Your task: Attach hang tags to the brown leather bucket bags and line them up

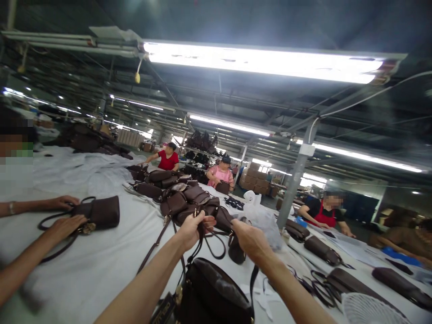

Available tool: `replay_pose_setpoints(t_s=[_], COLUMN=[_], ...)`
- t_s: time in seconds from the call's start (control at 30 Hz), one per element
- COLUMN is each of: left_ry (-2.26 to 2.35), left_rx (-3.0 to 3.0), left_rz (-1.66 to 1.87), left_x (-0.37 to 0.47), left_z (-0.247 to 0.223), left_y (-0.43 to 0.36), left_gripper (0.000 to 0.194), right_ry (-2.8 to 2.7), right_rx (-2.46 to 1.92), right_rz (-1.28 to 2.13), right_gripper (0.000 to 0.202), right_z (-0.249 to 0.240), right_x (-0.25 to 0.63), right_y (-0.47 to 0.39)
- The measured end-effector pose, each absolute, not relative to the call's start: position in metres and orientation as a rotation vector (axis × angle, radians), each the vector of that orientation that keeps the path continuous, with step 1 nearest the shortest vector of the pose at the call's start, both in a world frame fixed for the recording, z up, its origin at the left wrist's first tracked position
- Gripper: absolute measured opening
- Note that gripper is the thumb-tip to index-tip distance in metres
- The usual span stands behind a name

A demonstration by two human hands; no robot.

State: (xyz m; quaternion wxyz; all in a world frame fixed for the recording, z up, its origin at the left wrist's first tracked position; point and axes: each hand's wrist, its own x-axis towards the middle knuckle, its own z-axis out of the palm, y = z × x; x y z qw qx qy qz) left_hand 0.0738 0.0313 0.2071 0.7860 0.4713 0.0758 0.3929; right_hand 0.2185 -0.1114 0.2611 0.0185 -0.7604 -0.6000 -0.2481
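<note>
A dark brown handbag (214, 292) stands upright on the white-covered table just below my hands, with a dark tag at its left side. My left hand (193, 229) is closed on the bag's strap, near a small metal clasp. To the right, my right hand (248, 236) is also closed, pinching the strap, part of which runs down to the bag's right side. Behind my hands lies a pile of brown handbags (189, 198), and a smaller dark bag (236, 247) rests below my right fingers.
At the left, another person's hands touch a brown bag (101, 212). More brown bags (320, 249) and a white basket (367, 309) are at the right, past a metal post (297, 180). Clear plastic (265, 220) lies beside the pile. Other people work around the tables.
</note>
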Motion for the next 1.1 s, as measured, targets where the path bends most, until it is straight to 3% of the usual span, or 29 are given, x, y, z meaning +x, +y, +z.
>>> replay_pose_setpoints(t_s=[0.23, 0.5, 0.9, 1.1], left_ry=[0.078, 0.214, 0.109, 0.167], left_rx=[0.709, 0.68, 1.405, 1.546], left_rz=[0.78, 0.96, 0.623, 0.595], left_x=[0.09, 0.053, 0.091, 0.086], left_z=[0.204, 0.202, 0.223, 0.226], left_y=[0.012, 0.075, -0.002, 0.004], left_gripper=[0.036, 0.041, 0.018, 0.026], right_ry=[-2.143, -2.055, -2.043, -2.0], right_rx=[-2.22, -2.119, -2.236, -2.2], right_rz=[-0.501, -0.256, -0.658, -0.662], right_gripper=[0.024, 0.023, 0.026, 0.02], right_z=[0.239, 0.244, 0.283, 0.283], right_x=[0.175, 0.237, 0.2, 0.196], right_y=[-0.089, -0.14, -0.112, -0.115])
